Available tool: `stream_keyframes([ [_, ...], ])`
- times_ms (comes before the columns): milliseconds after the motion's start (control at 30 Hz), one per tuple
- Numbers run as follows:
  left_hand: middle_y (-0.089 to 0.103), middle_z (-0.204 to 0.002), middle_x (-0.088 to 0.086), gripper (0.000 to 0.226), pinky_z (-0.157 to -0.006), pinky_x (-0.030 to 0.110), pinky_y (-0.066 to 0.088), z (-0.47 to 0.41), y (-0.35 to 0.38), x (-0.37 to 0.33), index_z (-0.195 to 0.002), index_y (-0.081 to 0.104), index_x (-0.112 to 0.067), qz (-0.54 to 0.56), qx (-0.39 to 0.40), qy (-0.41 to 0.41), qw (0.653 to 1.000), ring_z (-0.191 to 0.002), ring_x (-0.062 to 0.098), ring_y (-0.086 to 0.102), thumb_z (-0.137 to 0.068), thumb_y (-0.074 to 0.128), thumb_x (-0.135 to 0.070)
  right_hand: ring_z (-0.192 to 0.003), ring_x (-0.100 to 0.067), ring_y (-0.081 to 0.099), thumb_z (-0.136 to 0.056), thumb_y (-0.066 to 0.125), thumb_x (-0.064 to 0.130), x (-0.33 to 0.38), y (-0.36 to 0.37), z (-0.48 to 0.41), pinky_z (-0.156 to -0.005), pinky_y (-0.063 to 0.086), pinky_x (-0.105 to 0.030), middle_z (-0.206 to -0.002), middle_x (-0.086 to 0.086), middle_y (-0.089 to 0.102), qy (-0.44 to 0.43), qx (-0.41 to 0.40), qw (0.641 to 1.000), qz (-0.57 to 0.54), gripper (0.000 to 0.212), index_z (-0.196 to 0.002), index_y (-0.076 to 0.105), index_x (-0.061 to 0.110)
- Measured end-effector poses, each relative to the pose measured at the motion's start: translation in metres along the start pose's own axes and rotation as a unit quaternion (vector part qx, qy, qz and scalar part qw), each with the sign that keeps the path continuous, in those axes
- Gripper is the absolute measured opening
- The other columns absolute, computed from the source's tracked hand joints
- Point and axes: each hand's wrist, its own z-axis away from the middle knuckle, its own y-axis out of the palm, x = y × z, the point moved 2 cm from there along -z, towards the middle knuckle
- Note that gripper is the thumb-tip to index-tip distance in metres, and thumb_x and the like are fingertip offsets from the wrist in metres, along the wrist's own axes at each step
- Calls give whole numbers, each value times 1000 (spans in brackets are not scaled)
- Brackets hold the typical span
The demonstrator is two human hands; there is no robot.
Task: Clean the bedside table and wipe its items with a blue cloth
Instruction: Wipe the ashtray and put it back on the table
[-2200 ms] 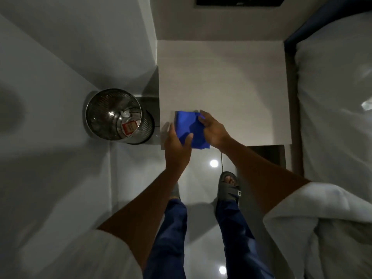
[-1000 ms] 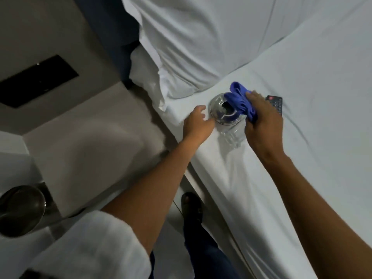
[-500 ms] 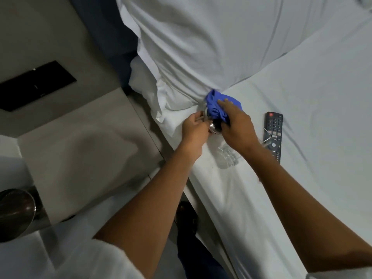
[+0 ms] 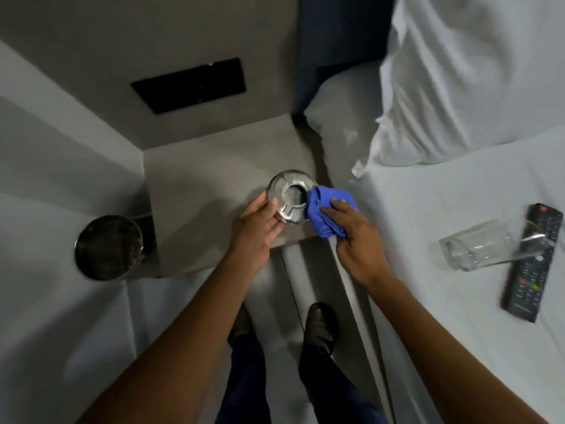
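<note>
My left hand [image 4: 258, 223] grips a round glass ashtray [image 4: 290, 198] by its near rim, holding it over the right part of the pale bedside table [image 4: 195, 203]. Bunched in my right hand [image 4: 356, 237], the blue cloth [image 4: 327, 212] presses against the ashtray's right side. On the white bed sheet [image 4: 428, 301] to the right, a clear drinking glass [image 4: 477, 246] lies on its side. Beside the glass rests a black remote control [image 4: 532, 264].
A round metal waste bin [image 4: 110, 246] stands on the floor left of the table. A black panel [image 4: 189, 84] is set in the wall behind it. White pillows [image 4: 458, 87] lie at the head of the bed. My feet [image 4: 318, 325] are between table and bed.
Both hands have carried the ashtray and cloth from the bed, near the pillow, over to the bedside table. The glass and remote stay on the sheet.
</note>
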Motion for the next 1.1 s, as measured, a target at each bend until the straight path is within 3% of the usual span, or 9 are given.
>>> stream_keyframes([
  [100,71,-111,3,43,-82,31,56,6,-40,0,-134,54,-15,-50,19,-14,999,-97,19,69,-92,61,-13,-137,-34,40,-69,42,-12,17,26,-9,-114,22,-28,-145,-21,45,36,18,999,11,68,-134,55,6],
  [267,74,-103,4,30,-77,29,55,11,-99,-4,-121,65,-17,-53,29,-40,997,-89,16,71,-92,59,-9,-138,-37,37,-75,51,6,83,102,-26,-118,20,-44,-145,-23,44,-46,73,995,47,58,-133,55,5],
  [400,74,-107,5,29,-78,31,56,-6,-144,-17,-116,68,-21,22,-18,-45,999,-94,20,70,-97,49,-9,-143,-28,29,-79,42,5,117,155,-13,-120,12,-42,-149,-13,43,-99,115,987,48,59,-136,53,11],
  [533,66,-124,15,36,-74,31,61,-23,-187,-36,-133,56,-10,56,-30,-30,998,-101,27,67,-99,46,-8,-139,-27,37,-71,40,-5,125,193,-16,-117,21,-48,-142,-11,52,-113,138,983,37,63,-128,60,11],
  [633,67,-116,11,38,-64,27,60,-34,-216,-52,-136,52,-11,68,-56,-29,996,-88,18,70,-99,47,-10,-133,-26,44,-66,46,-9,127,212,-21,-111,29,-50,-135,-11,59,-161,157,971,82,62,-121,66,12],
  [700,67,-110,8,38,-72,30,58,-41,-228,-60,-138,48,-13,83,-67,-34,994,-85,15,69,-100,47,-9,-132,-23,43,-66,54,-11,123,220,-25,-108,33,-52,-133,-11,60,-172,157,967,103,60,-120,66,12],
  [800,68,-112,9,41,-82,33,55,-48,-241,-66,-139,47,-12,55,-85,-47,994,-95,19,67,-98,52,-9,-133,-28,44,-69,60,-16,117,231,-27,-106,39,-57,-137,-14,55,-128,138,977,101,64,-127,61,12],
  [933,70,-120,8,38,-72,25,59,-55,-246,-67,-133,55,-14,-7,-49,-64,997,-100,18,71,-95,59,-14,-141,-32,33,-79,49,-19,124,236,-43,-117,22,-38,-150,-13,40,5,94,991,99,68,-137,50,14],
  [1100,69,-119,13,35,-84,34,58,-83,-235,-73,-129,57,-12,-13,-31,-62,998,-109,26,67,-95,54,-4,-145,-27,26,-83,50,-14,141,252,-59,-119,21,-41,-154,-9,35,-18,117,988,101,65,-140,47,18],
])
